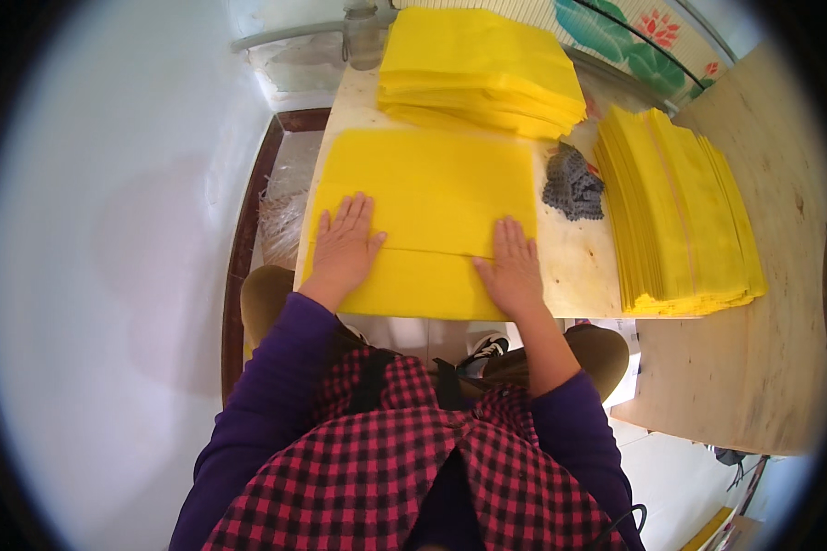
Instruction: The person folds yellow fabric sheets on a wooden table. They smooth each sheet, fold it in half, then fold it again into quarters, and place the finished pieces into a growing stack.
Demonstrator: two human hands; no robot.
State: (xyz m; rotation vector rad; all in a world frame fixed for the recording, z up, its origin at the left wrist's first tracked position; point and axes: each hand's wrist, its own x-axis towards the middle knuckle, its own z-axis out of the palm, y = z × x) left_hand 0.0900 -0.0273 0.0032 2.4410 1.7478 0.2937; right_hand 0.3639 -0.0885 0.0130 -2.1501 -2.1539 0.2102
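A yellow fabric sheet (432, 188) lies flat on the wooden table in front of me. A crosswise edge or fold line runs over it, level with my hands, and its near part reaches the table's front edge. My left hand (345, 246) rests palm down on the sheet's left side with the fingers stretched forward. On the right side, my right hand (513, 268) also lies flat, fingers pointing away from me, close to the sheet's right edge. Neither hand grips anything.
A thick stack of yellow fabric (482, 69) stands behind the sheet. Another yellow stack (675, 216) sits at the right by a wooden panel (753, 367). Between them lies a crumpled dark grey cloth (574, 184). A clear jar (362, 41) stands at the far left corner.
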